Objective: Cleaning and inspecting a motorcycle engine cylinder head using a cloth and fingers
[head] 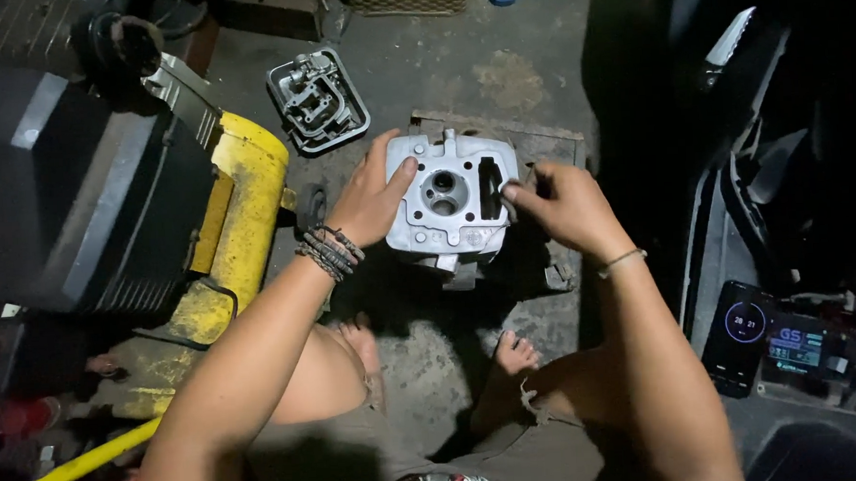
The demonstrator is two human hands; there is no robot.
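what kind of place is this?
Likely a small engine repair workshop: bare concrete floor, a metal cylinder head gripped by the left hand and right hand, and a separate engine cover.

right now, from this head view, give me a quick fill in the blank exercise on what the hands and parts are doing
1. The left hand steadies the grey cast-metal engine part on its ____ side.
2. The right hand touches the part's ____ edge with its fingers.
3. The beaded bracelets sit on the ____ wrist.
4. The open metal cover lies on the concrete floor beside a ____ machine.

Missing words: left; right; left; yellow
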